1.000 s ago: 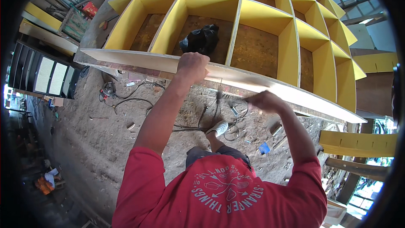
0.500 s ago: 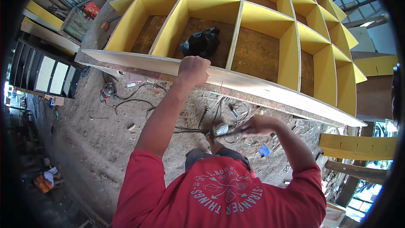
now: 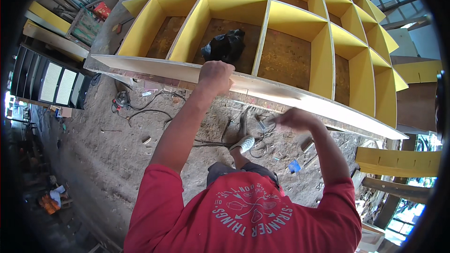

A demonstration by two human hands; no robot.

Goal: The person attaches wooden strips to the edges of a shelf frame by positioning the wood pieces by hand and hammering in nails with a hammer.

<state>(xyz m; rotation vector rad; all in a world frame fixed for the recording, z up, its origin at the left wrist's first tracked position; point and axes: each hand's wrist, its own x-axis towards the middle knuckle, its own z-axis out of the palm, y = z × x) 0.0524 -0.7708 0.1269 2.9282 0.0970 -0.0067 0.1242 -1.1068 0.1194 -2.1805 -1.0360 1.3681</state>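
Observation:
My left hand [image 3: 216, 76] is closed over the upper edge of a long pale plywood board [image 3: 154, 67], which stands along the near side of a yellow slatted grid frame [image 3: 321, 63]. In my right hand [image 3: 300, 121], to the right and just in front of the board, is a hammer [image 3: 243, 121], its head pointing left. Motion smears the right hand and the hammer handle. A crumpled black plastic bag [image 3: 224, 47] lies in the grid compartment just beyond my left hand.
Under the grid is a worktable with a stained brown top [image 3: 286, 61]. Dark cables [image 3: 161, 112] and scraps litter the dirt floor around my foot. Notched yellow panels [image 3: 398, 161] stand at the right; a black cabinet [image 3: 51, 79] is at the left.
My right hand has risen toward the board with the hammer, whose head has swung up and away from my foot. My left hand keeps its place on the board.

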